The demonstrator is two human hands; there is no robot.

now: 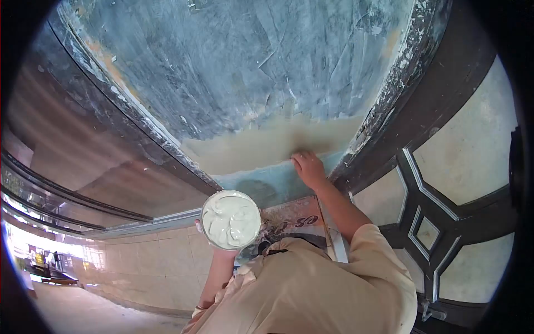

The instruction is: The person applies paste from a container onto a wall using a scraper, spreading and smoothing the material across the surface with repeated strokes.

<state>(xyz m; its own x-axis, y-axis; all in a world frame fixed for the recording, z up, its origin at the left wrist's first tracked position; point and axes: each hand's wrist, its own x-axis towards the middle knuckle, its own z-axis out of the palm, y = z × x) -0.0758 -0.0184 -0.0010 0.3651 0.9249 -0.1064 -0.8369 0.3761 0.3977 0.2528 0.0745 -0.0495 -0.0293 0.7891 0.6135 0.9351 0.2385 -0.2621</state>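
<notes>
Pressing against the wall point(239, 72), the right hand point(307, 168) lies at the lower edge of a beige patch point(267, 146) of fresh filler; its fingers are curled, and whether they clasp a tool I cannot tell. The patch spreads across the scraped blue-grey surface, just above a bare blue strip. The left hand point(214, 245) grasps a tub point(231, 219) from beneath, held level and filled with white paste, below and left of the right hand. A dark window frame point(428, 206) stands to the right. Tiled wall point(150, 267) runs lower left.
</notes>
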